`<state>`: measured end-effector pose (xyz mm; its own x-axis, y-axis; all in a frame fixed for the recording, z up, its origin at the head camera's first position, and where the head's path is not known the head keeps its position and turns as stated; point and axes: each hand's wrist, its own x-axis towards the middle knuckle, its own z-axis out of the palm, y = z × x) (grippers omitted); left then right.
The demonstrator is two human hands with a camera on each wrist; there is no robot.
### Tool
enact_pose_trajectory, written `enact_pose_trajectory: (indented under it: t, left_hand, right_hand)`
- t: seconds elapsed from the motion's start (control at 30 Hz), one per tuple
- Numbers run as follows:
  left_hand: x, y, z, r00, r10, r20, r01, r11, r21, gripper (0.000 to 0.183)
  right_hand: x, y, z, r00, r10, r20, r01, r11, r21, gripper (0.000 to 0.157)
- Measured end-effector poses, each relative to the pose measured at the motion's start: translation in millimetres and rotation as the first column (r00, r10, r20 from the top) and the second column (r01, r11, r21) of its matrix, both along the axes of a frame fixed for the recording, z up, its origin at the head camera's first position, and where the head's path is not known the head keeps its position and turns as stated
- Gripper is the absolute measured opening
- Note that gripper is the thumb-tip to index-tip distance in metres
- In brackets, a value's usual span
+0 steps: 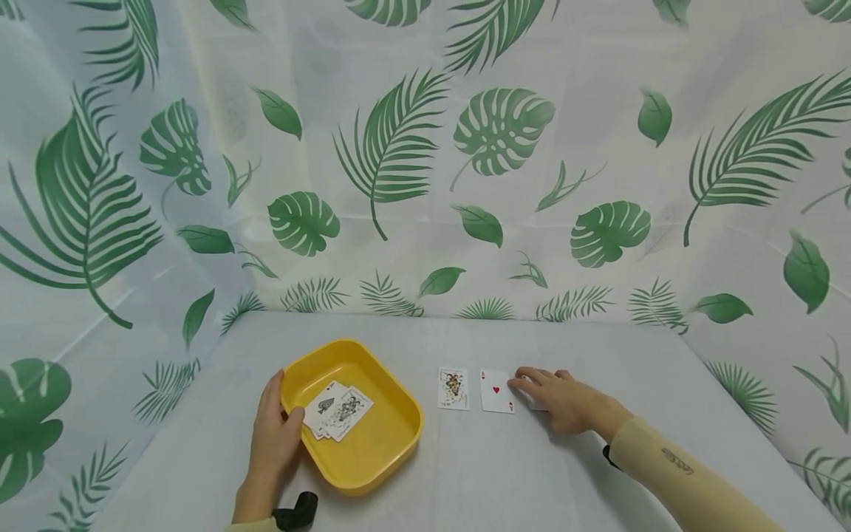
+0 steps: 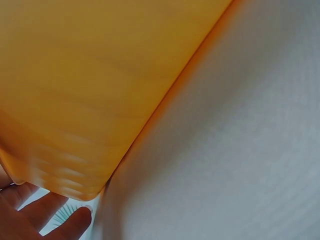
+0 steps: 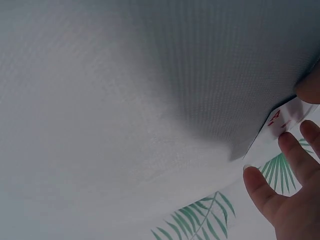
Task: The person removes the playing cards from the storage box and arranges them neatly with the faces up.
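Observation:
My left hand point(image 1: 274, 436) grips the left rim of a yellow tray point(image 1: 392, 443), its thumb over the edge and its fingers along the outside. Inside the tray lie several overlapping playing cards point(image 1: 346, 414), with a black-and-white joker on top and an ace of spades partly covered. To the right, a coloured joker card point(image 1: 453, 389) and an ace of hearts card point(image 1: 493, 395) lie face up side by side. My right hand point(image 1: 565, 403) rests over a third card point(image 1: 537, 405), mostly hidden. In the right wrist view, a card with a red A point(image 3: 275, 117) shows beside loosely spread fingers.
A pale grey cloth covers the table point(image 1: 465, 473). White curtains point(image 1: 412, 258) with green leaf prints stand behind it and at both sides. A dark band point(image 1: 297, 511) is on the left wrist.

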<state>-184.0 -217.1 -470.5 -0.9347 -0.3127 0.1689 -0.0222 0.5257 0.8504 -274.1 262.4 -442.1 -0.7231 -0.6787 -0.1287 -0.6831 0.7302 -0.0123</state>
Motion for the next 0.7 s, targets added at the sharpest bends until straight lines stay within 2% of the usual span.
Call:
enact_pose_trajectory:
  t: [0.37,0.53,0.7]
  left_hand:
    - [1.0,1,-2.4,1.000,0.005,0.007,-0.005,1.000,0.022,0.077]
    - [0.4,2,-2.5,1.000,0.010,0.009,-0.011,1.000,0.028,0.077]
    - [-0.3,2,-2.4,1.000,0.012,0.009,-0.012,0.999,0.029,0.077]
  right_hand:
    - [8.6,-2,3.5,1.000,-0.017,0.025,0.018,1.000,-0.023,0.078]
    - [4.8,-7,9.8,0.997,0.017,-0.078,-0.022,0.998,-0.062,0.075]
    - [-0.1,-23,25.9,0.979,0.045,-0.197,-0.063,0.994,-0.085,0.070]
